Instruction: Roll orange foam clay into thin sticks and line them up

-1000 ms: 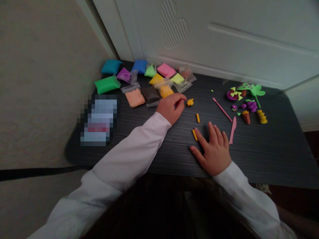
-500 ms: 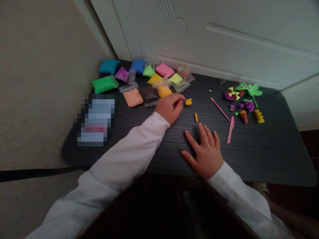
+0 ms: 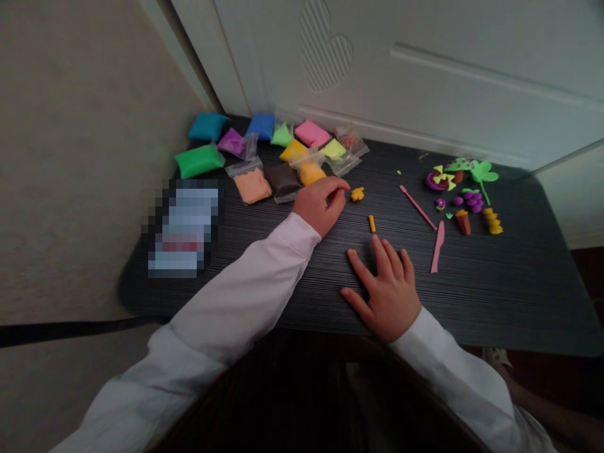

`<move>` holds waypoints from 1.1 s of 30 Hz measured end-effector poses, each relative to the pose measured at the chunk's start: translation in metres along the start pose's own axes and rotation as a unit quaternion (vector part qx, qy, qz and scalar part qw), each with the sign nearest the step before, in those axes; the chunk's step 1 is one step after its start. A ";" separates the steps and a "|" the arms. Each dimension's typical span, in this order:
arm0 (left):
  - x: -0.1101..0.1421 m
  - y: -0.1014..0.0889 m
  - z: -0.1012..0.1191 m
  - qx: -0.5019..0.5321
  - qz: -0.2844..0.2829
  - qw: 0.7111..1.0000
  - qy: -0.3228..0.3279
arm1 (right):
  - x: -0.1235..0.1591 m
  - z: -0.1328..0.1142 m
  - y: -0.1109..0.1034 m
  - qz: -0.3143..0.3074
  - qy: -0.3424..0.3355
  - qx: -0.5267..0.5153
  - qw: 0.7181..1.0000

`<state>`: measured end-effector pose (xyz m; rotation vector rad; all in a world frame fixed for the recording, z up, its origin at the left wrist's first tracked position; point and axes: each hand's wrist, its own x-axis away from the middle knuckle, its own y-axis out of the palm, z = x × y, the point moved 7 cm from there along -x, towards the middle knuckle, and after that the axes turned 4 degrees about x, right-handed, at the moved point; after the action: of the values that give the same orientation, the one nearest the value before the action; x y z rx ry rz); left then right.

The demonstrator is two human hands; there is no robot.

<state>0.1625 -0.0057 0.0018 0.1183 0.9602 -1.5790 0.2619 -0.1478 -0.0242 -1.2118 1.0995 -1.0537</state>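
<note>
My left hand (image 3: 321, 204) rests on the dark table with its fingers curled and thumb and forefinger close together; whether anything is between them is hidden. Just right of those fingertips lies a small lumpy piece of orange-yellow clay (image 3: 357, 194). My right hand (image 3: 391, 292) is spread palm down over the table, holding nothing, with a tiny yellow speck at the forefinger's tip. Right above its middle finger is a short orange-yellow clay roll (image 3: 372, 224). Beyond this hand lie a pink clay knife (image 3: 438, 246) and a thin pink modelling tool (image 3: 418, 207).
Several bags of coloured clay, among them a green one (image 3: 199, 161) and a peach one (image 3: 253, 185), line the back left. A phone (image 3: 186, 226) with a blurred screen lies at left. Small clay models, including purple grapes (image 3: 473, 201) and a brown cone (image 3: 463, 222), stand at right.
The right hand has shifted very slightly left and its forefinger tip now shows a yellow speck. The left hand and the clay pieces stay practically where they were.
</note>
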 end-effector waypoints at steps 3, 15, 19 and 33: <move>0.000 0.001 0.001 0.004 -0.005 1.000 0.002 | 0.000 0.013 0.000 0.005 0.049 0.018 0.999; 0.000 0.001 0.000 0.006 -0.007 1.000 0.007 | -0.001 0.012 0.000 0.001 0.049 0.018 0.999; 0.000 0.001 -0.001 0.004 -0.008 1.000 0.004 | -0.001 -0.003 0.000 -0.005 -0.007 0.001 1.000; 0.000 -0.001 0.001 0.009 0.003 1.000 0.005 | -0.002 0.001 0.001 0.000 0.008 0.008 1.000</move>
<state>0.1618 -0.0064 0.0026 0.1409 0.9528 -1.5834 0.2627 -0.1457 -0.0249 -1.1927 1.1017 -1.0724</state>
